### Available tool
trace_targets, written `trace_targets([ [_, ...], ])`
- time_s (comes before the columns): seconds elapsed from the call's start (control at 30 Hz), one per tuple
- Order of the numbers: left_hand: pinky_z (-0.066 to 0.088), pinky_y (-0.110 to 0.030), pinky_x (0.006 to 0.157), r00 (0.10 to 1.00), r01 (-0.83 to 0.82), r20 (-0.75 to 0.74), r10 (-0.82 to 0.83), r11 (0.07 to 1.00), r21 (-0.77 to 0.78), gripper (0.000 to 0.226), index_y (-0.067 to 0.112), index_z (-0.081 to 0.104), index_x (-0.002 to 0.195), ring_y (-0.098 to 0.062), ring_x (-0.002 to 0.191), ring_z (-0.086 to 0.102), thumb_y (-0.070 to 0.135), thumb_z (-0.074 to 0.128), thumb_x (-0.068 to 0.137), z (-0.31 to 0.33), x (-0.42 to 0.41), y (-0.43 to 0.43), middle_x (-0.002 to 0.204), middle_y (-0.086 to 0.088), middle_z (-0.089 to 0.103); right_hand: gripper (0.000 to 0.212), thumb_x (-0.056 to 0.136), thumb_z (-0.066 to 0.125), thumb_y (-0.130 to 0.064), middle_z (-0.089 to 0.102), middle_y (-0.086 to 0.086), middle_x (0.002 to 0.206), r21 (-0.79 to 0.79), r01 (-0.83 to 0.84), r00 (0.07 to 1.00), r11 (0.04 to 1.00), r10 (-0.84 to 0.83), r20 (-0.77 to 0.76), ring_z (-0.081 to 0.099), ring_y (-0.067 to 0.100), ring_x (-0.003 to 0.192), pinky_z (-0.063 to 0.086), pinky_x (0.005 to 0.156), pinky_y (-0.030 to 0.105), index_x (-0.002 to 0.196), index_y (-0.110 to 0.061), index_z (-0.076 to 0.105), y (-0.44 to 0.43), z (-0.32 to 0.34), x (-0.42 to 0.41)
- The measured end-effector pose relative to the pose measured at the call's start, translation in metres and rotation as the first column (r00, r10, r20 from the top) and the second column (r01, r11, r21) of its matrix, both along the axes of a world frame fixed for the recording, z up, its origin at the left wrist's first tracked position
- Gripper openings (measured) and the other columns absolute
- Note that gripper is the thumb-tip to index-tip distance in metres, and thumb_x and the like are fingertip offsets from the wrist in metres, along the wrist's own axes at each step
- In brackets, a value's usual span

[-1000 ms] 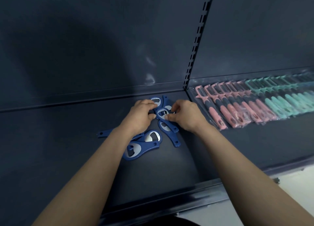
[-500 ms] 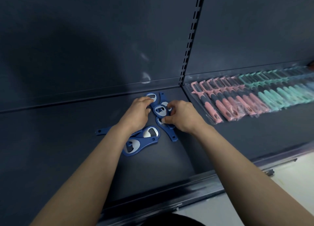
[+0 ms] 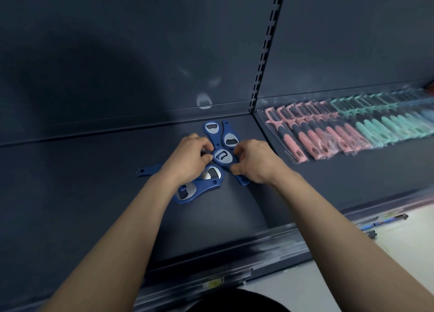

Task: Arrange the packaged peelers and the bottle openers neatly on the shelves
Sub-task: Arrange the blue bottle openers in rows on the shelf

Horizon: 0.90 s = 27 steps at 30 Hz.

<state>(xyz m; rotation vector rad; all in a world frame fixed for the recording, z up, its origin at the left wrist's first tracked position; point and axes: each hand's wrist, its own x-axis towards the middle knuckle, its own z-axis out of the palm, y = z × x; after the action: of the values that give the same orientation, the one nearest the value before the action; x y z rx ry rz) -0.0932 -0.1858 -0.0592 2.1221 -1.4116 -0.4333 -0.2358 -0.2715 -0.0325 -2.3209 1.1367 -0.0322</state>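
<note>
Several blue bottle openers lie in a loose pile on the dark shelf [image 3: 94, 194]. One opener [image 3: 222, 157] sits between my two hands with its metal head up. My left hand [image 3: 187, 161] has curled fingers at that opener's left edge and covers parts of other openers. My right hand [image 3: 254, 161] pinches its right side with thumb and fingers. Two openers [image 3: 231, 138] lie behind the hands, and two more [image 3: 195, 189] lie under my left wrist. Packaged peelers, pink [image 3: 312, 133] and teal [image 3: 385, 126], lie in a neat row on the right shelf.
A slotted upright [image 3: 265, 53] divides the left shelf bay from the right one. The shelf's front rail [image 3: 234, 253] runs below my forearms. A pale floor [image 3: 387, 253] shows at the lower right. One opener handle [image 3: 148, 170] sticks out left of my left wrist.
Both hands stay on the opener pile; the middle opener has turned slightly between them. The view has shifted a little, so the shelf sits lower and further left in frame.
</note>
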Motion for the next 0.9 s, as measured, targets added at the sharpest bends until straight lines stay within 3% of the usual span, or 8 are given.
trace_targets([
  [0.23, 0.035, -0.016, 0.068, 1.0, -0.017, 0.002, 0.017, 0.999, 0.042, 0.02, 0.014, 0.065, 0.095, -0.008, 0.076, 0.05, 0.004, 0.048, 0.09, 0.004, 0.002, 0.012, 0.091, 0.004, 0.053, 0.036, 0.074, 0.077, -0.028, 0.063, 0.004, 0.1, 0.057, -0.056, 0.998, 0.997, 0.057, -0.02, 0.062, 0.021, 0.087, 0.053, 0.075, 0.029, 0.104, -0.014, 0.064, 0.009, 0.004, -0.002],
  [0.37, 0.037, -0.017, 0.062, 1.0, -0.021, 0.025, 0.018, 0.993, 0.115, 0.028, 0.015, 0.066, 0.089, -0.01, 0.073, 0.052, -0.002, 0.043, 0.087, 0.009, 0.007, 0.02, 0.082, 0.005, 0.058, 0.023, 0.074, 0.077, -0.028, 0.063, -0.003, 0.091, 0.121, -0.115, 0.993, 0.986, 0.114, 0.016, 0.06, 0.013, 0.082, 0.046, 0.067, 0.021, 0.094, -0.018, 0.068, 0.015, 0.007, 0.001],
  [0.5, 0.04, -0.023, 0.073, 0.997, -0.065, 0.052, 0.061, 0.994, 0.085, 0.026, 0.013, 0.066, 0.096, -0.013, 0.083, 0.053, 0.001, 0.043, 0.089, 0.01, 0.009, 0.023, 0.091, 0.003, 0.057, 0.003, 0.08, 0.069, -0.019, 0.067, -0.002, 0.083, 0.078, -0.066, 0.988, 0.995, 0.054, 0.147, 0.06, 0.012, 0.078, 0.045, 0.062, 0.018, 0.082, -0.018, 0.07, 0.011, 0.004, 0.009],
  [0.63, 0.041, -0.028, 0.095, 0.999, -0.048, 0.011, 0.049, 0.998, -0.043, 0.025, 0.008, 0.06, 0.116, -0.016, 0.108, 0.053, 0.008, 0.048, 0.094, 0.003, 0.008, 0.01, 0.119, -0.001, 0.052, 0.021, 0.089, 0.059, -0.016, 0.064, 0.014, 0.107, -0.159, 0.126, 0.977, 0.979, -0.095, 0.193, 0.06, 0.03, 0.096, 0.047, 0.082, 0.031, 0.106, -0.007, 0.066, -0.009, -0.009, 0.016],
  [0.8, 0.026, -0.023, 0.109, 1.0, 0.0, 0.005, 0.001, 0.998, -0.07, 0.041, 0.01, 0.048, 0.134, -0.016, 0.132, 0.037, 0.014, 0.053, 0.094, -0.007, 0.007, -0.016, 0.145, 0.001, 0.039, 0.031, 0.091, 0.059, -0.023, 0.054, 0.018, 0.12, -0.221, 0.087, 0.99, 0.971, -0.06, 0.125, 0.047, 0.036, 0.112, 0.037, 0.093, 0.033, 0.116, -0.004, 0.06, -0.022, -0.023, 0.018],
  [0.9, 0.021, -0.023, 0.113, 1.0, 0.015, 0.006, -0.015, 0.999, -0.034, 0.044, 0.011, 0.045, 0.138, -0.015, 0.138, 0.03, 0.015, 0.053, 0.094, -0.012, 0.011, -0.026, 0.15, 0.002, 0.033, 0.033, 0.092, 0.058, -0.021, 0.054, 0.015, 0.126, -0.235, 0.045, 0.99, 0.971, -0.012, 0.137, 0.044, 0.035, 0.116, 0.03, 0.097, 0.029, 0.121, -0.006, 0.061, -0.024, -0.027, 0.022],
])
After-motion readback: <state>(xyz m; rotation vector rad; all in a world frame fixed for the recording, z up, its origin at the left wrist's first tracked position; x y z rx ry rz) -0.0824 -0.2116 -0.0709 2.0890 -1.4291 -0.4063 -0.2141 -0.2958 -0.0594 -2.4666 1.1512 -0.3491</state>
